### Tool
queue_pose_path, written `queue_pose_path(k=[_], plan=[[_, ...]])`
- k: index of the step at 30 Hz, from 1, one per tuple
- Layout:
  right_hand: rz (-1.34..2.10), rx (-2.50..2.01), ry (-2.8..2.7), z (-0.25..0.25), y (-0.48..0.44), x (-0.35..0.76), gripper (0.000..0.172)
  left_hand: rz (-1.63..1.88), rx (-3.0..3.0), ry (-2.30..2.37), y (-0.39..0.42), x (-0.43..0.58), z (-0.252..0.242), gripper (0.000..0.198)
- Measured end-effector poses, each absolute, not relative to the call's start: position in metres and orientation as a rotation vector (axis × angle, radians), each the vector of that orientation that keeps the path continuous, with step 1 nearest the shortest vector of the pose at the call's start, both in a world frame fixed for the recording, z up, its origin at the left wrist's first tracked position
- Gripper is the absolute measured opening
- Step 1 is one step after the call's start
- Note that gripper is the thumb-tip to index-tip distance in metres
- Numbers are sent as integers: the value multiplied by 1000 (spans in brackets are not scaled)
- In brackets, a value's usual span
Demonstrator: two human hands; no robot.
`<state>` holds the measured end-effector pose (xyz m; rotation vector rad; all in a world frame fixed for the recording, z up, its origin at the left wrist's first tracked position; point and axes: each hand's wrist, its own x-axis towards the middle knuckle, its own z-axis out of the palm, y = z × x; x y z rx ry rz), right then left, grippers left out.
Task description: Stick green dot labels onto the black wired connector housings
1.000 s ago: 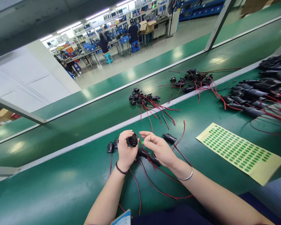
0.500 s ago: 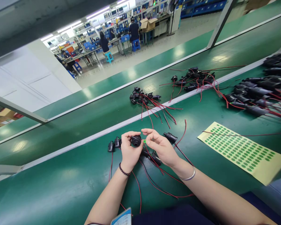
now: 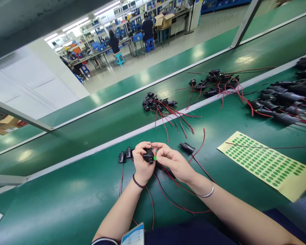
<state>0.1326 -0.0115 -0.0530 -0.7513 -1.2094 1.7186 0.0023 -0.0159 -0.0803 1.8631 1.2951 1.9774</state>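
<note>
Black part snug in the left hand, green sticker in a narrow pinch of the right hand

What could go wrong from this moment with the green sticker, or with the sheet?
The green sticker at the fingertips of the right hand might sit crooked if pressed onto the black part in the left hand, which looks rounded. The thin wire crossing the sheet could drag it if pulled.
</note>
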Motion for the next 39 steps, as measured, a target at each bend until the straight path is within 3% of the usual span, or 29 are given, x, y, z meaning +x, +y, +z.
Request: queue_pose_path(k=[7, 39], plan=[[1755, -753, -1212, -54, -10, 133, 40, 1951, 2075, 1323, -15, -3, -81, 19], [1650, -845, -1292, -57, -10, 131, 37, 1895, 2224, 1427, -14, -6, -85, 18]])
